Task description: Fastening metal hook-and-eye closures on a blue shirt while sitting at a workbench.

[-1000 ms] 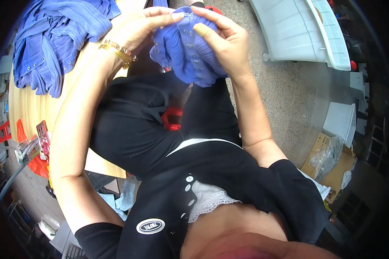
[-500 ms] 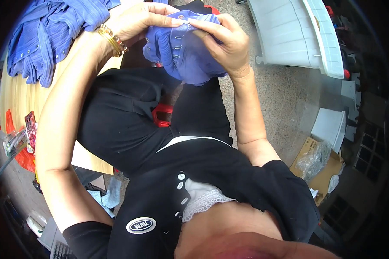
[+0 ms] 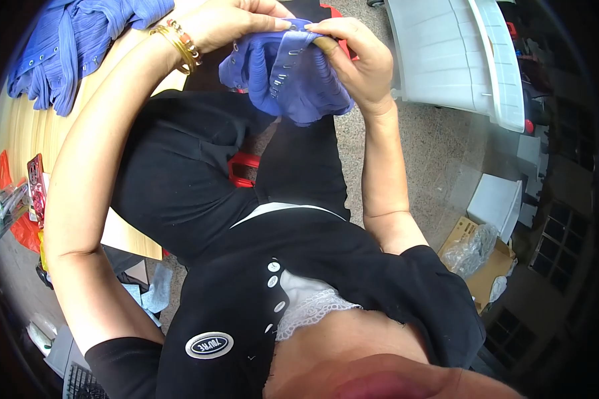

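A blue-violet ribbed garment (image 3: 306,100) hangs from both my hands above my lap. Down its front runs a band (image 3: 287,63) bearing several small metal hooks. My left hand (image 3: 246,23) pinches the top edge, with thumb on the near side and its other fingers partly hidden behind the cloth. Close beside it, my right hand (image 3: 363,60) grips the same edge between thumb and forefinger. The two thumb tips almost meet near a small metal fitting at the edge.
More blue garments with metal eyelets (image 3: 100,43) lie on the wooden table (image 3: 30,136) at left. A large white plastic bin (image 3: 439,53) stands at right, with a white box (image 3: 496,203) and an opened cardboard box (image 3: 486,279) below. Red plastic (image 3: 244,161) shows between my legs.
Both hands have shifted slightly right in the picture with the garment. The band of hooks now faces more openly into view, its top nearer my right hand.
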Demonstrator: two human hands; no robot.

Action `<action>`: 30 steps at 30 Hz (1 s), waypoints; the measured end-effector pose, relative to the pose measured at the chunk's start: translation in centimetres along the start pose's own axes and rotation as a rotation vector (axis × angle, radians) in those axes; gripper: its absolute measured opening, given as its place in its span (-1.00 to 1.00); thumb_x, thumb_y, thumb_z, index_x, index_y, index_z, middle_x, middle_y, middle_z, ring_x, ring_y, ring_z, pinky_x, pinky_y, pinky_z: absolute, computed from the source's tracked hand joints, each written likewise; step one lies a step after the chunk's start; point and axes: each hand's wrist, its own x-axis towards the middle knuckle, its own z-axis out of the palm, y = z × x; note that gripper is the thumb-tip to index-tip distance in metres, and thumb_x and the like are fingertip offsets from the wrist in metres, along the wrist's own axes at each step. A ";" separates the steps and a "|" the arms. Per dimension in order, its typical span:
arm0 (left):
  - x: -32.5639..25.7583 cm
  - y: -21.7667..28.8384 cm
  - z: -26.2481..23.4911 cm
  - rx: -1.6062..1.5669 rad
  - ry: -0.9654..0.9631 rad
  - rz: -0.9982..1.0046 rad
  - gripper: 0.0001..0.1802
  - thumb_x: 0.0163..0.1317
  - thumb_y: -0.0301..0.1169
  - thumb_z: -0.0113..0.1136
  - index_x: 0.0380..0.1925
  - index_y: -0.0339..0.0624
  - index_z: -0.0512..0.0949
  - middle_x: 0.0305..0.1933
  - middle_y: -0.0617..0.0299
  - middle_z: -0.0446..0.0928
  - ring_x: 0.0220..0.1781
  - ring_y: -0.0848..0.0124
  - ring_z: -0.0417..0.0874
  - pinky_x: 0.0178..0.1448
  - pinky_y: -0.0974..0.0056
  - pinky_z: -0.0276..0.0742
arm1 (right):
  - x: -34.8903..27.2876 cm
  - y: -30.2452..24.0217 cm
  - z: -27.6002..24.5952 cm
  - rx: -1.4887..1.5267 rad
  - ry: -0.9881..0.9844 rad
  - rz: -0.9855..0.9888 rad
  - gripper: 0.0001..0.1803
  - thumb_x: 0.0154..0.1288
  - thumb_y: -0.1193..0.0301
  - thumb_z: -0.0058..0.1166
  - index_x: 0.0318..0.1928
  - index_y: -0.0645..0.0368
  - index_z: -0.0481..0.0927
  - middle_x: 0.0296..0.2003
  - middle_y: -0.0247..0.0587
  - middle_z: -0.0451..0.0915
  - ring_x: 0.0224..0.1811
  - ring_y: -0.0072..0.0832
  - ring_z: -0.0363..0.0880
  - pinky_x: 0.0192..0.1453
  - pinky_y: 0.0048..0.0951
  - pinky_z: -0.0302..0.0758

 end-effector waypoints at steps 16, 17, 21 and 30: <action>-1.2 3.1 2.4 0.404 0.111 0.244 -0.84 0.32 -0.43 0.11 -0.22 -0.30 0.59 -0.38 0.12 0.63 -0.35 0.45 0.63 -0.21 0.34 0.52 | 0.4 -1.4 -0.6 -0.004 -0.171 0.297 -0.83 0.15 0.47 0.30 -0.23 0.20 0.63 -0.46 -0.35 0.64 -0.47 -0.70 0.58 -0.36 -0.66 0.53; -1.2 3.0 2.4 0.403 0.111 0.242 -0.84 0.32 -0.43 0.11 -0.22 -0.30 0.59 -0.38 0.12 0.63 -0.35 0.45 0.63 -0.21 0.34 0.52 | 0.5 -1.5 -0.8 -0.014 -0.185 0.330 -0.83 0.15 0.47 0.30 -0.25 0.21 0.62 -0.47 -0.35 0.64 -0.47 -0.70 0.58 -0.37 -0.65 0.53; -0.8 2.3 2.3 0.663 0.152 0.466 -0.82 0.30 -0.42 0.11 -0.20 -0.28 0.58 -0.33 -0.04 0.62 -0.30 0.19 0.69 -0.17 0.24 0.55 | 0.4 -1.7 -0.9 -0.008 -0.186 0.454 -0.84 0.16 0.52 0.31 -0.24 0.23 0.63 -0.50 -0.48 0.59 -0.46 -0.83 0.48 -0.39 -0.77 0.42; -0.5 2.0 1.8 0.418 0.105 0.370 -0.80 0.31 -0.39 0.15 -0.15 -0.28 0.57 -0.37 0.20 0.64 -0.32 0.47 0.62 -0.16 0.33 0.54 | -1.2 -1.0 -0.4 0.031 0.035 0.466 -0.87 0.21 0.59 0.24 -0.23 0.27 0.58 -0.40 -0.44 0.59 -0.38 -0.77 0.52 -0.28 -0.75 0.46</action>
